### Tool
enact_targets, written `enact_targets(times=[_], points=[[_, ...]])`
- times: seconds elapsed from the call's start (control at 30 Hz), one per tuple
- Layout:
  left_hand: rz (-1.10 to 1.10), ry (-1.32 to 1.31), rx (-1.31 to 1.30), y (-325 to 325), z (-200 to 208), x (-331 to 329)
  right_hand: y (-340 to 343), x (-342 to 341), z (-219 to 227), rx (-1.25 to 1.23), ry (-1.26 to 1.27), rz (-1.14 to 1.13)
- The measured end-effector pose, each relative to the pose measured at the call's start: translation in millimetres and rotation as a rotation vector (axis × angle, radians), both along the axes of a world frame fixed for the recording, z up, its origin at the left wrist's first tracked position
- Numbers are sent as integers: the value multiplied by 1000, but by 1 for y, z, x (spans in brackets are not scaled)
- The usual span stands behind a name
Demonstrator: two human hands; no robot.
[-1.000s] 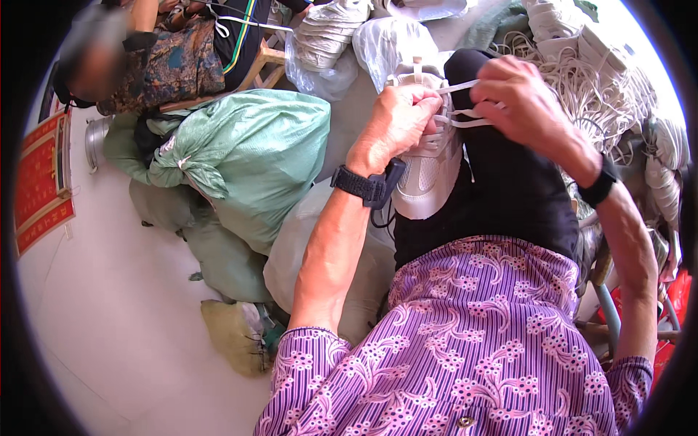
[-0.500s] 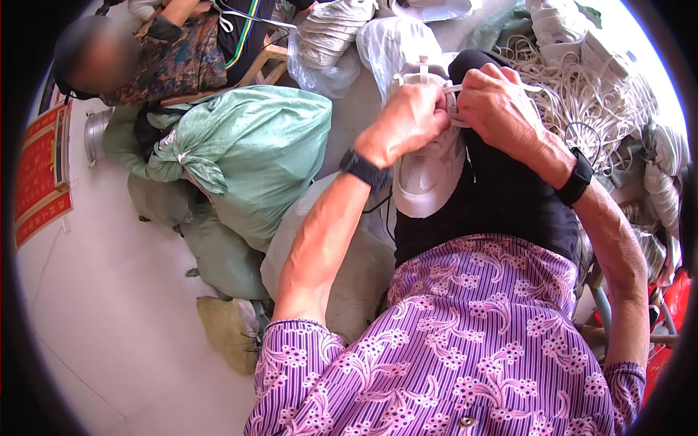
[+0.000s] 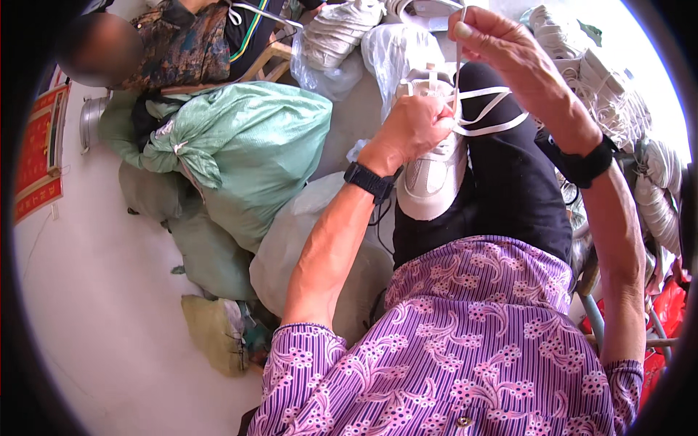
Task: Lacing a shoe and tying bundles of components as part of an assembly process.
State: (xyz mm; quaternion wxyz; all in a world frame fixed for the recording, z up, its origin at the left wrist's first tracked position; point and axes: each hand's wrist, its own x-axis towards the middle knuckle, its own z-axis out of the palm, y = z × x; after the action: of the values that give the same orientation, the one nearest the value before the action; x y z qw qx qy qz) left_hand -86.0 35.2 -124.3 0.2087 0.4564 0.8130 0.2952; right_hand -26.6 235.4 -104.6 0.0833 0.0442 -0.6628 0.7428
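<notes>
A white sneaker [image 3: 429,185] lies on my black-trousered lap, its toe toward me. My left hand [image 3: 418,127] is closed over the shoe's upper, its fingers pinching at the lacing. Higher up and to the right, my right hand [image 3: 488,38] is closed on a white shoelace [image 3: 459,62], which runs taut from there down to the left fingers. A loose length of lace [image 3: 502,131] loops over my thigh beside the shoe. My left hand hides part of the shoe's lacing.
A tied green sack [image 3: 269,138] stands to the left, with smaller bundles below it. Another person in a patterned top [image 3: 185,47] sits at the upper left. Stacked pale shoe parts [image 3: 338,33] and clear plastic bags [image 3: 400,54] lie ahead. White laces and shoes [image 3: 611,102] are heaped at the right.
My right hand has moved up and away from the shoe, drawing the lace taut. A loose loop now shows over my thigh. The left hand stays at the shoe, slightly lower.
</notes>
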Motion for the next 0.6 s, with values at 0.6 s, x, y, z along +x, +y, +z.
enact_targets(times=[0.6], points=[[67,-410,-118,8,12,2,168,51,-42,-351,-254,-127]])
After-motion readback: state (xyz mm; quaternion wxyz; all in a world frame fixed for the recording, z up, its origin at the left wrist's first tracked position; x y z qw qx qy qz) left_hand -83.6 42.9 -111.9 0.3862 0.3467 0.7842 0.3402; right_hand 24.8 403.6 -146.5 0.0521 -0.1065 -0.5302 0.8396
